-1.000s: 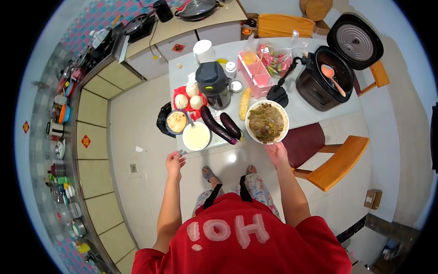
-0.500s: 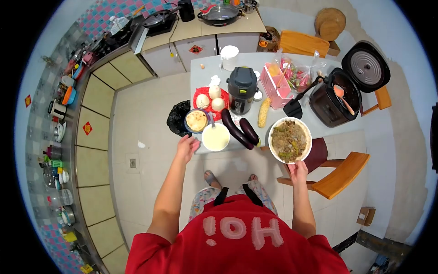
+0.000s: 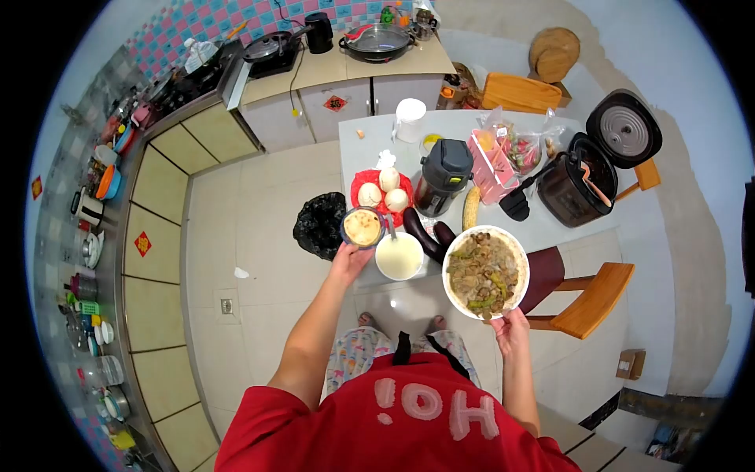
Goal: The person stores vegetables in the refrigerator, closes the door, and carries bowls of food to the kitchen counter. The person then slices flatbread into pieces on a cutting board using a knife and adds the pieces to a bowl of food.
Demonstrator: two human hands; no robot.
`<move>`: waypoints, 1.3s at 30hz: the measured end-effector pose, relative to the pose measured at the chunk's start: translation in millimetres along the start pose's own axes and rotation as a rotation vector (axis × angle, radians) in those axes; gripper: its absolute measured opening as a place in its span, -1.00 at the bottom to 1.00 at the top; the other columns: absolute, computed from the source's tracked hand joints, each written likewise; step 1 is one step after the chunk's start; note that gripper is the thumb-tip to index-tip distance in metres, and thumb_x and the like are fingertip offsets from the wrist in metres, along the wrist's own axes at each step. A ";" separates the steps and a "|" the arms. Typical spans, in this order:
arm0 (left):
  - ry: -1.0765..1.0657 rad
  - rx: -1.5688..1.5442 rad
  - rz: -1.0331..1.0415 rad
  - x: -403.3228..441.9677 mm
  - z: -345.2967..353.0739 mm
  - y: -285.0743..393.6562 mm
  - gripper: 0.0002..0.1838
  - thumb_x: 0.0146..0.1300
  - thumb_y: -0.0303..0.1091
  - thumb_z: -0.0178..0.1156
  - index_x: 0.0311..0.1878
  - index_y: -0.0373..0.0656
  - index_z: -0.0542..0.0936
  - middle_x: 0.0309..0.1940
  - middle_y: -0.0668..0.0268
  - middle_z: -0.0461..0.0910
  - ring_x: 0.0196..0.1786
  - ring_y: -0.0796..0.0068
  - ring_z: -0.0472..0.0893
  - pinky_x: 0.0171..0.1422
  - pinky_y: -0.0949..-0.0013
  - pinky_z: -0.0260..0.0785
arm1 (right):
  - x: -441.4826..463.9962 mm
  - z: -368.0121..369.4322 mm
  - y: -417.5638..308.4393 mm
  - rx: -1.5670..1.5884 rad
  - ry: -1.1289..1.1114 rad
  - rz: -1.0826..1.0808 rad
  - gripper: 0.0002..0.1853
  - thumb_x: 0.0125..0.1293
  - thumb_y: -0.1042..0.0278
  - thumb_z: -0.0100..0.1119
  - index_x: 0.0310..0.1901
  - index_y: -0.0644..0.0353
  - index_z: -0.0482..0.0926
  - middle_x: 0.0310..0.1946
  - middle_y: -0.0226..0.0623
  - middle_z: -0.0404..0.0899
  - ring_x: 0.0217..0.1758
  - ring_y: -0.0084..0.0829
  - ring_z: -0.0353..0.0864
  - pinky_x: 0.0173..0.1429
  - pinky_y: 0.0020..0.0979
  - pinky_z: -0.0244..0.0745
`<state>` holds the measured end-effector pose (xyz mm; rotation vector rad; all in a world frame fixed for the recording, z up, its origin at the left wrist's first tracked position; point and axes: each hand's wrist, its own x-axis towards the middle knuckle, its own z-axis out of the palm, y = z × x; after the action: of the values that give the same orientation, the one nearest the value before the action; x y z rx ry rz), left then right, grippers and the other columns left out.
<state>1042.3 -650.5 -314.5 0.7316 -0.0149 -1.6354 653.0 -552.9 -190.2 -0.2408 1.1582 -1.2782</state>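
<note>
My right hand [image 3: 511, 332] holds a white bowl of cooked food [image 3: 486, 273] by its near rim, over the table's front edge. At the table's front left corner, my left hand [image 3: 351, 263] touches the near side of a dark bowl with round flatbread [image 3: 362, 227]; its fingertips are partly hidden by the bowl. Just right of that stands a white bowl of pale liquid [image 3: 399, 256] with a spoon handle in it. Two eggplants [image 3: 422, 234] lie between the bowls, partly covered by the food bowl. Behind them is a corn cob [image 3: 471, 208].
On the table [image 3: 364, 142] stand a dark jug [image 3: 443, 177], a red bag with white round items [image 3: 382, 193], a pink basket [image 3: 491, 167] and an open cooker [image 3: 576, 181]. A black bag [image 3: 320, 226] hangs at the left; a chair [image 3: 591, 300] stands right.
My left hand has moved forward to the flatbread bowl. My right hand has brought the food bowl away from the table's surface toward me. The camera view has shifted.
</note>
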 end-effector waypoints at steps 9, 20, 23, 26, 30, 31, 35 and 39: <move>0.231 0.130 0.039 12.1 -10.2 6.1 -0.42 -0.01 -0.68 -0.19 0.19 -0.27 0.24 0.13 0.08 0.39 0.15 0.07 0.44 0.22 0.04 0.35 | 4.1 60.1 17.1 -0.069 -0.144 0.077 -0.72 0.17 0.62 -0.11 -0.07 0.44 0.43 -0.24 -0.08 0.58 -0.33 -0.32 0.66 -0.28 -0.42 0.68; 0.573 0.069 0.351 -163.4 -54.4 92.8 -0.47 -0.07 -0.65 -0.20 0.09 -0.40 0.29 -0.06 -0.04 0.49 -0.10 0.07 0.59 -0.05 0.19 0.58 | 35.3 168.7 82.6 -0.266 -0.421 0.243 -0.64 0.14 0.65 -0.11 0.01 0.46 0.41 -0.17 -0.12 0.56 -0.24 -0.32 0.64 -0.20 -0.36 0.64; 0.639 -0.004 0.464 -221.1 -93.0 118.8 -0.52 -0.01 -0.62 -0.15 0.07 -0.36 0.31 -0.14 -0.01 0.54 -0.21 0.11 0.63 -0.21 0.29 0.60 | 26.4 229.7 106.6 -0.347 -0.476 0.284 -0.66 0.12 0.67 -0.08 -0.03 0.47 0.43 -0.24 -0.21 0.57 -0.37 -0.46 0.60 -0.28 -0.42 0.63; 0.732 -0.059 0.534 -269.9 -118.6 143.3 -0.58 0.03 -0.61 -0.11 0.05 -0.32 0.32 -0.22 0.02 0.58 -0.30 0.14 0.66 -0.34 0.38 0.61 | 28.9 268.3 141.6 -0.417 -0.561 0.348 -0.71 0.12 0.67 -0.06 -0.09 0.44 0.46 -0.27 -0.20 0.57 -0.38 -0.45 0.63 -0.33 -0.43 0.65; 0.851 -0.107 0.661 -324.1 -135.9 190.5 -0.64 0.06 -0.55 -0.05 0.00 -0.31 0.38 -0.27 0.08 0.60 -0.32 0.22 0.66 -0.36 0.44 0.57 | 3.6 347.1 193.7 -0.484 -0.630 0.393 -0.75 0.15 0.63 -0.06 -0.11 0.42 0.46 -0.30 -0.17 0.58 -0.39 -0.41 0.64 -0.35 -0.41 0.66; 0.906 -0.115 0.707 -337.5 -142.2 199.9 -0.66 0.08 -0.52 -0.01 -0.02 -0.30 0.40 -0.28 0.10 0.61 -0.33 0.25 0.66 -0.36 0.45 0.56 | 2.0 363.5 211.7 -0.476 -0.662 0.418 -0.76 0.16 0.63 -0.07 -0.13 0.41 0.47 -0.30 -0.18 0.58 -0.40 -0.39 0.64 -0.34 -0.41 0.66; 0.938 -0.143 0.760 -393.6 -173.5 249.5 -0.65 0.12 -0.45 0.05 0.02 -0.28 0.41 -0.28 0.16 0.61 -0.35 0.30 0.66 -0.37 0.47 0.54 | -27.5 444.0 279.2 -0.519 -0.733 0.462 -0.79 0.14 0.60 -0.06 -0.18 0.39 0.48 -0.31 -0.17 0.58 -0.38 -0.38 0.64 -0.32 -0.39 0.66; 1.025 -0.209 0.834 -441.3 -213.4 305.9 -0.62 0.13 -0.47 0.02 0.05 -0.28 0.40 -0.28 0.14 0.61 -0.35 0.29 0.66 -0.38 0.48 0.54 | -66.9 521.1 330.7 -0.571 -0.771 0.519 -0.78 0.12 0.56 -0.08 -0.19 0.40 0.46 -0.26 -0.14 0.57 -0.29 -0.32 0.63 -0.25 -0.32 0.67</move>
<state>1419.1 -239.6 -162.9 1.1278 0.5099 -0.3578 1269.9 -609.0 -148.3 -0.7289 0.7956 -0.3036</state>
